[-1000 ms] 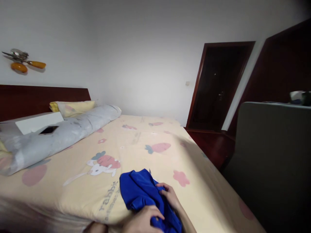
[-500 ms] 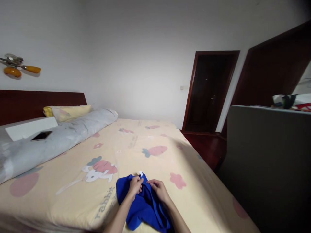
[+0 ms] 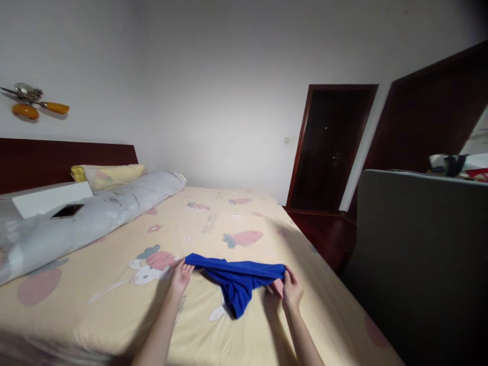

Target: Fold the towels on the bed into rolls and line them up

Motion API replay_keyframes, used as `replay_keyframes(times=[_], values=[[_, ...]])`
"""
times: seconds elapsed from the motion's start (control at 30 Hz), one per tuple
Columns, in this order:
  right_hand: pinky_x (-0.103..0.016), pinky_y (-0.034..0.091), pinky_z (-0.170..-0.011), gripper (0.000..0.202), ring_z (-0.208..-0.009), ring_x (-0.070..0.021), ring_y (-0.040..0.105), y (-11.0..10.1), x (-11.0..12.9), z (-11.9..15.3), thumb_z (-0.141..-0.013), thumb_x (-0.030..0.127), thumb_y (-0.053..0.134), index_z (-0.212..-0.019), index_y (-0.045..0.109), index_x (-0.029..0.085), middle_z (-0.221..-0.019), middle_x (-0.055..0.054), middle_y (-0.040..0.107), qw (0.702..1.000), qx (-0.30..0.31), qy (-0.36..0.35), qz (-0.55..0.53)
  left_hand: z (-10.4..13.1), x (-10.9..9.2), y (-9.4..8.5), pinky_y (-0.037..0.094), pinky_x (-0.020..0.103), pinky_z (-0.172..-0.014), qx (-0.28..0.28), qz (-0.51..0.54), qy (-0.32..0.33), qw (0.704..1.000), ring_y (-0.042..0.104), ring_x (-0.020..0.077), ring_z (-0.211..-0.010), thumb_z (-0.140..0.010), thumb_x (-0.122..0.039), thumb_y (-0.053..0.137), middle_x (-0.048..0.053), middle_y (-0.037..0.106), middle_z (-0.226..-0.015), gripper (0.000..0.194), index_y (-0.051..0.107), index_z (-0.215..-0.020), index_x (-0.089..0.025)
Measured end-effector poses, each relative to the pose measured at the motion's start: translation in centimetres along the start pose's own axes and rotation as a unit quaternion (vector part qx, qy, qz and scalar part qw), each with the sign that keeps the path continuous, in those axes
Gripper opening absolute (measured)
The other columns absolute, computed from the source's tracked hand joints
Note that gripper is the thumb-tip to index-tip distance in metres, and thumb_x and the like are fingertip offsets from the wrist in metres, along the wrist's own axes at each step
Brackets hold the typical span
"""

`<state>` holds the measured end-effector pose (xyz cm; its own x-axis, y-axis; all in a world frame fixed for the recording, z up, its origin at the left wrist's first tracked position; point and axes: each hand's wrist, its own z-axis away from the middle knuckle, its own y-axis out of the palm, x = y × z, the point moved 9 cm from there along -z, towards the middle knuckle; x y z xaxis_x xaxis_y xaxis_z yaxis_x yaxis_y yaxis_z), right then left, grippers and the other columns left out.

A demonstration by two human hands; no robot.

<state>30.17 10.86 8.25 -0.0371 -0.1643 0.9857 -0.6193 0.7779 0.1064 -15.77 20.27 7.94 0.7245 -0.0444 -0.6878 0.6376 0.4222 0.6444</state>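
Observation:
A blue cloth garment (image 3: 236,277) is stretched sideways between my two hands, low over the patterned yellow bed sheet (image 3: 213,335). My left hand (image 3: 182,274) pinches its left end, and my right hand (image 3: 292,288) grips its right end. The upper edge runs nearly straight from hand to hand, while the middle hangs down in folds to a narrow tip near the sheet. Whether that tip touches the sheet I cannot tell.
A long grey wrapped roll (image 3: 114,208) lies across the bed's left side, with a phone (image 3: 67,211) on it. Behind are a white box (image 3: 53,198) and a yellow pillow (image 3: 114,176). A dark grey panel (image 3: 415,254) stands at the right.
My hands have moved apart, left hand leftward and right hand rightward. The bunched garment is now pulled out wide between them, and its white tag no longer shows.

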Motion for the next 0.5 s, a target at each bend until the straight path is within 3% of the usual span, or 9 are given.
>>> replay_keyframes(times=[0.07,0.13,0.2,0.3,0.4,0.47,0.5], values=[[-0.037,0.044,-0.102,0.076,-0.116,-0.0278,0.059,-1.2,1.3,1.5,-0.073,0.066,0.048,-0.120,0.062,0.008,-0.124,-0.017,0.064,0.999,-0.040,-0.022,-0.007,1.0,-0.6,0.1,0.054,0.029,-0.087,-0.007,0.020,0.036,0.999,0.068,0.0163,-0.093,-0.084,-0.016,0.049,0.007,0.070,-0.091,0.013,0.060,-0.089,-0.019],[-0.035,0.042,-0.103,0.070,-0.120,-0.0264,0.056,-3.0,1.8,3.7,-0.079,0.063,0.048,-0.126,0.059,0.012,-0.130,-0.014,0.060,0.997,-0.066,-0.038,0.004,2.6,-0.6,-1.3,0.054,0.023,-0.079,-0.029,0.028,0.065,0.997,0.068,0.0133,-0.086,-0.081,-0.017,0.050,0.003,0.069,-0.084,0.010,0.059,-0.083,-0.020],[-0.034,0.045,-0.099,0.063,-0.118,-0.0267,0.057,-5.2,1.1,5.9,-0.080,0.062,0.047,-0.122,0.062,0.017,-0.127,-0.011,0.063,0.996,-0.061,-0.034,0.055,4.6,-0.1,-4.6,0.052,0.019,-0.066,-0.067,0.023,0.082,0.994,0.066,0.0115,-0.073,-0.075,-0.017,0.056,-0.001,0.066,-0.073,0.005,0.058,-0.077,-0.020],[-0.032,0.049,-0.082,0.052,-0.101,-0.0283,0.064,-8.8,-1.5,7.9,-0.078,0.062,0.046,-0.100,0.071,0.021,-0.104,-0.009,0.073,0.976,0.011,-0.012,0.216,7.1,0.3,-12.0,0.047,0.021,-0.049,-0.131,-0.089,0.103,0.982,0.058,0.0131,-0.053,-0.059,-0.024,0.068,-0.004,0.061,-0.058,0.017,0.060,-0.073,-0.019],[-0.030,0.047,-0.067,0.041,-0.077,-0.0263,0.066,-10.9,-3.5,8.1,-0.077,0.059,0.046,-0.071,0.069,0.024,-0.076,-0.008,0.072,0.920,0.122,-0.016,0.372,8.3,-1.3,-17.4,0.041,0.027,-0.041,-0.133,-0.319,0.158,0.925,0.049,0.0164,-0.041,-0.059,-0.046,0.067,-0.004,0.048,-0.041,0.029,0.056,-0.058,-0.020],[-0.030,0.044,-0.060,0.040,-0.069,-0.0256,0.065,-11.1,-4.0,7.3,-0.079,0.056,0.044,-0.063,0.064,0.026,-0.066,-0.007,0.069,0.884,0.175,-0.003,0.433,8.7,-3.0,-18.5,0.043,0.030,-0.045,-0.146,-0.419,0.208,0.872,0.052,0.0199,-0.045,-0.066,-0.054,0.059,-0.001,0.048,-0.041,0.035,0.053,-0.054,-0.022],[-0.031,0.043,-0.059,0.039,-0.068,-0.0261,0.065,-10.9,-3.7,6.5,-0.079,0.056,0.043,-0.063,0.063,0.027,-0.066,-0.008,0.069,0.876,0.181,0.002,0.447,8.8,-3.9,-18.2,0.045,0.031,-0.049,-0.156,-0.458,0.229,0.845,0.056,0.0222,-0.052,-0.071,-0.054,0.054,0.001,0.053,-0.045,0.036,0.054,-0.056,-0.022]])
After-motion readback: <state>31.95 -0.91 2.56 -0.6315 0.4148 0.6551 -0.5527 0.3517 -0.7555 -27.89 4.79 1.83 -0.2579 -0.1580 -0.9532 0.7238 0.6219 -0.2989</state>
